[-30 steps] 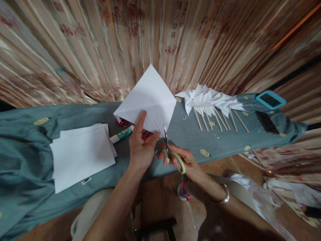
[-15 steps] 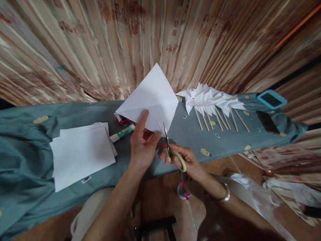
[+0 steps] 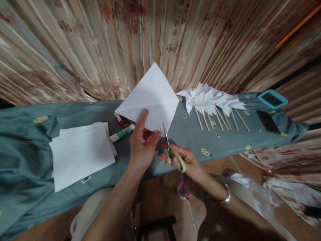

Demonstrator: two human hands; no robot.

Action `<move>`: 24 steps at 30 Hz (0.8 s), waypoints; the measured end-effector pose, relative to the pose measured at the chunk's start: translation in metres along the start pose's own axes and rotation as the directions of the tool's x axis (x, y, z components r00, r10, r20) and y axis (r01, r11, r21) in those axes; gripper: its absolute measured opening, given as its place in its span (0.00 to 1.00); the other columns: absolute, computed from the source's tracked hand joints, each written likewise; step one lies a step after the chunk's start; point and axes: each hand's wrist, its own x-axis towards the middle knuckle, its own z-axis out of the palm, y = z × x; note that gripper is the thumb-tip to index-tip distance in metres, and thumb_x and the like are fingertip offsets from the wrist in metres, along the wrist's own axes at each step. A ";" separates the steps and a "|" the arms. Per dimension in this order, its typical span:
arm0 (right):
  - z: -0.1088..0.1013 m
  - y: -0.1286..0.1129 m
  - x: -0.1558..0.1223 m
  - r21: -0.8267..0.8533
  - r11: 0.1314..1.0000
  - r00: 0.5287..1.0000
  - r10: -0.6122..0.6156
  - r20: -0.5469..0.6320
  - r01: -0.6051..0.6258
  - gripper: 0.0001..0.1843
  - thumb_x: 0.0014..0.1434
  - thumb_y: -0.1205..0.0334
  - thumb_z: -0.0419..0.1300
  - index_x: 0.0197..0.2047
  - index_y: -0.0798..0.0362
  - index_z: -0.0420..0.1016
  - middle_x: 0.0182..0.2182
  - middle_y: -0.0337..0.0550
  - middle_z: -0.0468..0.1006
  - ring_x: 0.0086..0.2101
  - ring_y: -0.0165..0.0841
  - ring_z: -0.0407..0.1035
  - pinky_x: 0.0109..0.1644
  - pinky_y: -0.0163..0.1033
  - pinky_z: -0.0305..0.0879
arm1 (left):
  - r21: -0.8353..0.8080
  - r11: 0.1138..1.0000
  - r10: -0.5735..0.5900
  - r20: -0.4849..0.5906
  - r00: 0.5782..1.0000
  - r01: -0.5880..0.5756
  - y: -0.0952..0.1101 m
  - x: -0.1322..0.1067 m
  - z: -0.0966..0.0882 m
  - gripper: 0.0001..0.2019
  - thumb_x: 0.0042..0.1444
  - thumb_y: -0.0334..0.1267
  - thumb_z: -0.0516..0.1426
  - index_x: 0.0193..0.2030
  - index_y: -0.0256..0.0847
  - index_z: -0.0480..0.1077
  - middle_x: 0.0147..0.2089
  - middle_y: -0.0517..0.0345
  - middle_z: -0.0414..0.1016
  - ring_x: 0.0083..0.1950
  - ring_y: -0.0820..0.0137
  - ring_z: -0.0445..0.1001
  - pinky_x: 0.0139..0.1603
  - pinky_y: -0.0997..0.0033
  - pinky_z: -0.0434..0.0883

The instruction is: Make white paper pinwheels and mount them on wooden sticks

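Note:
A square sheet of white paper point(image 3: 154, 94) is held up corner-on over the table, with creases running across it. My left hand point(image 3: 143, 144) grips it near its lower corner, thumb and fingers pinching the sheet. My right hand point(image 3: 186, 160) has its fingers in the light-green handles of a pair of scissors point(image 3: 181, 162). The blades are parted at the paper's lower corner, close to my left fingertips. How deep the cut runs is hard to make out.
On the green cloth-covered table point(image 3: 162, 166) lie a stack of white paper point(image 3: 82, 151), a glue stick point(image 3: 122, 133) and a red box point(image 3: 120, 119). Right of the sheet are several paper pinwheels point(image 3: 215, 99) on sticks, a phone point(image 3: 268, 122) and a blue-framed device point(image 3: 272, 99). A curtain point(image 3: 147, 36) hangs behind.
The scissor blades have opened slightly wider. Both hands and the sheet stay in nearly the same place.

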 end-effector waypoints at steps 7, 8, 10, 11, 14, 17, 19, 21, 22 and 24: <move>0.002 -0.002 0.001 -0.008 1.000 1.000 0.018 -0.006 -0.018 0.28 0.57 0.41 0.60 0.55 0.50 0.74 0.32 0.42 0.78 0.29 0.28 0.67 0.32 0.33 0.65 | -0.016 1.000 -0.006 0.004 1.000 0.006 0.001 0.000 -0.001 0.35 0.43 0.32 0.65 0.61 0.43 0.65 0.48 0.52 0.76 0.42 0.67 0.77 0.37 0.71 0.76; 0.002 -0.002 0.001 -0.009 1.000 1.000 0.021 -0.006 -0.021 0.28 0.58 0.41 0.61 0.55 0.50 0.74 0.32 0.41 0.78 0.29 0.28 0.67 0.32 0.33 0.65 | -0.015 1.000 -0.010 0.003 1.000 0.010 0.001 0.000 -0.001 0.35 0.43 0.32 0.65 0.61 0.43 0.65 0.48 0.53 0.76 0.41 0.67 0.77 0.37 0.71 0.76; 0.002 -0.002 0.001 -0.012 0.999 1.000 0.031 -0.003 -0.031 0.27 0.58 0.42 0.60 0.55 0.49 0.74 0.32 0.41 0.78 0.29 0.28 0.67 0.32 0.34 0.65 | -0.016 1.000 -0.017 -0.004 1.000 0.017 0.002 0.000 0.000 0.35 0.43 0.32 0.65 0.61 0.44 0.66 0.50 0.53 0.76 0.41 0.68 0.77 0.37 0.71 0.76; 0.002 -0.002 0.000 -0.012 0.999 0.999 0.033 -0.001 -0.033 0.27 0.58 0.42 0.60 0.55 0.49 0.74 0.32 0.41 0.78 0.29 0.28 0.67 0.32 0.33 0.65 | -0.020 1.000 -0.020 -0.007 1.000 0.020 0.002 0.000 0.000 0.35 0.43 0.32 0.65 0.61 0.44 0.66 0.50 0.53 0.76 0.40 0.69 0.77 0.37 0.71 0.76; 0.003 -0.002 0.000 -0.001 1.000 1.000 0.028 0.001 -0.028 0.26 0.59 0.43 0.61 0.55 0.49 0.73 0.32 0.41 0.78 0.29 0.28 0.67 0.32 0.33 0.65 | -0.027 0.999 -0.019 -0.008 1.000 0.018 0.001 0.000 0.000 0.35 0.43 0.32 0.65 0.61 0.43 0.66 0.53 0.51 0.75 0.40 0.71 0.76 0.38 0.73 0.76; 0.004 -0.002 0.000 0.014 1.000 1.000 0.028 -0.005 -0.028 0.25 0.59 0.44 0.61 0.54 0.49 0.73 0.32 0.40 0.78 0.29 0.28 0.67 0.32 0.33 0.65 | -0.016 1.000 -0.016 -0.005 1.000 0.016 0.002 0.000 0.000 0.35 0.43 0.32 0.65 0.62 0.43 0.65 0.55 0.50 0.74 0.41 0.70 0.77 0.37 0.74 0.76; 0.004 -0.002 0.000 0.004 0.999 0.999 0.035 -0.005 -0.035 0.25 0.59 0.43 0.60 0.54 0.49 0.73 0.32 0.40 0.78 0.29 0.28 0.67 0.32 0.33 0.65 | -0.012 1.000 -0.021 -0.008 1.000 0.021 0.002 0.000 0.000 0.35 0.43 0.32 0.65 0.62 0.44 0.65 0.55 0.50 0.75 0.41 0.70 0.77 0.38 0.74 0.76; 0.005 -0.002 0.000 -0.013 0.999 0.999 0.035 0.004 -0.035 0.25 0.59 0.43 0.60 0.54 0.49 0.73 0.32 0.40 0.78 0.29 0.28 0.67 0.32 0.33 0.65 | -0.014 1.000 -0.024 -0.013 1.000 0.024 0.002 0.000 0.000 0.35 0.43 0.32 0.65 0.62 0.44 0.66 0.55 0.51 0.74 0.42 0.70 0.77 0.39 0.73 0.76; 0.005 -0.001 0.000 -0.017 0.999 0.999 0.033 0.009 -0.032 0.25 0.60 0.43 0.59 0.55 0.48 0.73 0.32 0.40 0.78 0.29 0.28 0.67 0.33 0.34 0.65 | -0.014 1.000 -0.023 -0.016 1.000 0.023 0.001 0.000 0.000 0.35 0.43 0.31 0.65 0.61 0.44 0.66 0.55 0.51 0.74 0.42 0.69 0.77 0.39 0.72 0.76; 0.005 0.000 0.000 -0.017 1.000 1.000 0.027 0.013 -0.027 0.25 0.60 0.43 0.58 0.55 0.48 0.73 0.32 0.40 0.78 0.29 0.28 0.67 0.33 0.34 0.65 | -0.015 1.000 -0.013 -0.020 1.000 0.013 0.001 0.000 0.000 0.35 0.42 0.31 0.65 0.61 0.44 0.66 0.55 0.52 0.74 0.43 0.68 0.77 0.39 0.70 0.77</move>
